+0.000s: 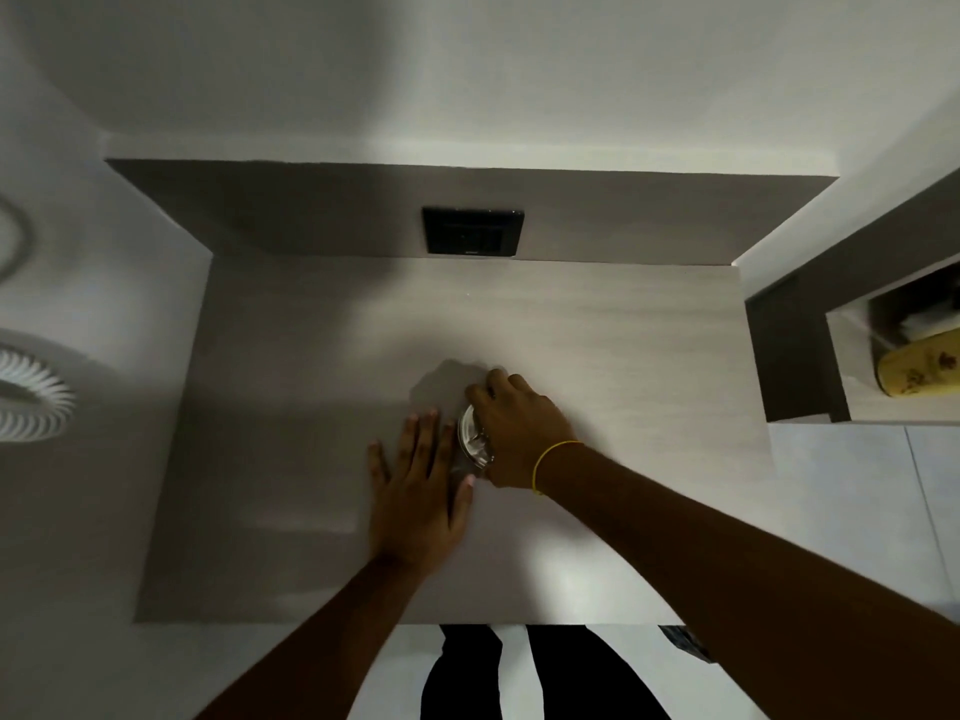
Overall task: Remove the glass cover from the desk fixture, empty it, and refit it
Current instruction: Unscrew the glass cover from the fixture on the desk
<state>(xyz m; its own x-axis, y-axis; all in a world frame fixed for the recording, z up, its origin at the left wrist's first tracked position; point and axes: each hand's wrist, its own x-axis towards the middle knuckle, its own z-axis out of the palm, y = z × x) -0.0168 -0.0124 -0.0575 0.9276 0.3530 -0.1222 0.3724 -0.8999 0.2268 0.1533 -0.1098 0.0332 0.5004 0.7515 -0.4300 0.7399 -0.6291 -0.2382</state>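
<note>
A round glass cover (471, 438) sits on the pale desk (597, 345) near its middle. My right hand (519, 428) lies over the cover from the right, fingers curled around its rim, hiding most of it. A yellow band circles that wrist. Just left of the cover, my left hand (415, 491) rests flat on the desk with fingers spread, its thumb touching the cover's near edge. The fixture beneath the cover is hidden.
A black socket panel (472, 231) is set in the dark back panel above the desk. At the right a shelf niche (800, 356) holds a yellow object (919, 368). A white fan grille (31, 397) shows at the far left. The desk's front edge is near my legs.
</note>
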